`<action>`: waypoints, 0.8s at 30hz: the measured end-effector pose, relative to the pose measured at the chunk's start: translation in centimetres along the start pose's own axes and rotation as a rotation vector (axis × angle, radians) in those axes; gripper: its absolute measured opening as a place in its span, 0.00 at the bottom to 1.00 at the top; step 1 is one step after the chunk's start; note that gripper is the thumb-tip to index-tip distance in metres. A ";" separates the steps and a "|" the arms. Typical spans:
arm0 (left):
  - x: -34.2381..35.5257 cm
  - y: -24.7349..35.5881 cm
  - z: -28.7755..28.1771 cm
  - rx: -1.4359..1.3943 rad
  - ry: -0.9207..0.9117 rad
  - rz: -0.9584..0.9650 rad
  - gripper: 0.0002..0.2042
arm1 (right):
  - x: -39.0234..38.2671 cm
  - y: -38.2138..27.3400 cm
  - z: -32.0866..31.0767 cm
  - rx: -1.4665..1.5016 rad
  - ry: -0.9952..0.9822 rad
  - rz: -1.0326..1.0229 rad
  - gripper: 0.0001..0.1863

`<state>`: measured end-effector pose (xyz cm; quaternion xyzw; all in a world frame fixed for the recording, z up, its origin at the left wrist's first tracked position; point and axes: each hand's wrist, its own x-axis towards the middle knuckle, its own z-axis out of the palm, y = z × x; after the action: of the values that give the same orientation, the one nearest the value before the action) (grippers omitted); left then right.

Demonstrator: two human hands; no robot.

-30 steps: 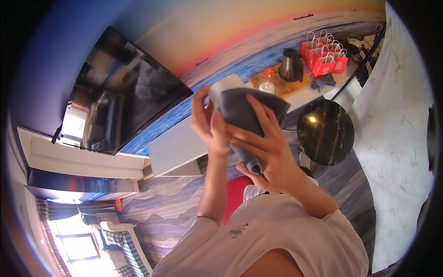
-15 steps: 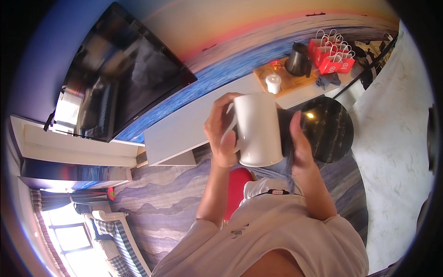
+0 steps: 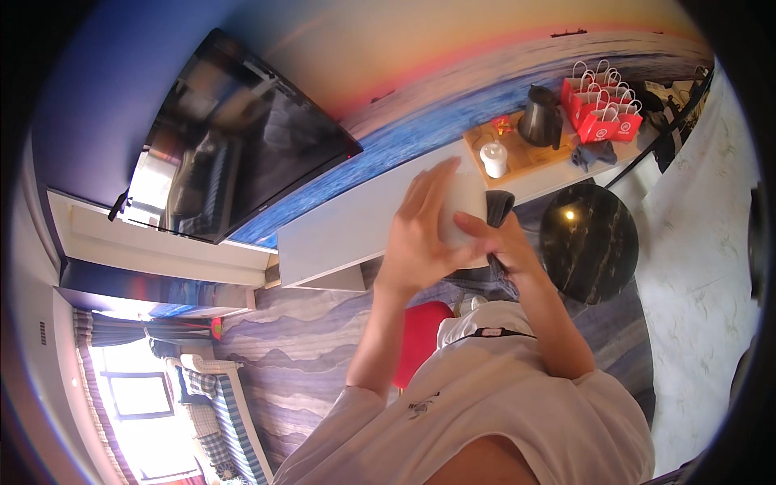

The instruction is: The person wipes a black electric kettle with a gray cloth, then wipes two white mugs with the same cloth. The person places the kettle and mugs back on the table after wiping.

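Note:
In front of my chest, a white mug (image 3: 467, 194) is between my two hands. My left hand (image 3: 419, 230) wraps its left side, fingers extended along the wall, and hides the handle. My right hand (image 3: 516, 252) closes around a dark grey cloth (image 3: 500, 207) at the mug's right side. Its thumb lies across the mug toward my left hand. Part of the cloth hangs below my right hand. The mug's lower part is hidden behind the hands.
Beyond the mug runs a white counter (image 3: 347, 230) with a wooden tray (image 3: 529, 166) bearing a lidded white cup (image 3: 494, 159) and a dark kettle (image 3: 541, 117). Red paper bags (image 3: 602, 105) stand farther right. A round black marbled stool (image 3: 588, 242) and a red seat (image 3: 422, 339) are below.
The mug has turned, taking its handle out of sight. My right hand has closed in, its thumb now across the mug. The whole view has shifted slightly.

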<state>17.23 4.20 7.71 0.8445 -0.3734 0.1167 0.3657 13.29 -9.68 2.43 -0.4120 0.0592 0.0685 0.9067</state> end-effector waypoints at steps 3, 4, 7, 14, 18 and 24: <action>1.4 0.4 1.2 -0.379 -0.047 -0.224 0.37 | 0.2 -0.9 -2.7 -0.001 -0.079 0.027 0.30; 1.7 0.1 1.8 -0.430 -0.064 -0.209 0.36 | 0.1 -1.0 -3.2 0.090 -0.081 0.034 0.31; 2.5 -0.6 3.8 -0.537 -0.100 -0.162 0.36 | -0.7 -1.4 -4.4 0.283 -0.075 0.093 0.33; 4.6 3.8 5.6 -0.613 -0.154 -0.091 0.42 | -1.8 -3.9 -8.1 0.361 -0.108 0.163 0.35; 6.2 5.8 7.1 -0.514 -0.146 0.082 0.40 | -2.6 -5.2 -9.5 0.303 -0.187 -0.018 0.35; 8.5 7.0 9.0 -0.424 -0.146 0.127 0.31 | -4.5 -8.7 -11.3 0.258 -0.131 0.029 0.37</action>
<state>17.45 -9.91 9.06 0.7299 -0.4674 -0.0032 0.4987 9.74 -24.21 2.16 -0.2858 0.0143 0.1002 0.9529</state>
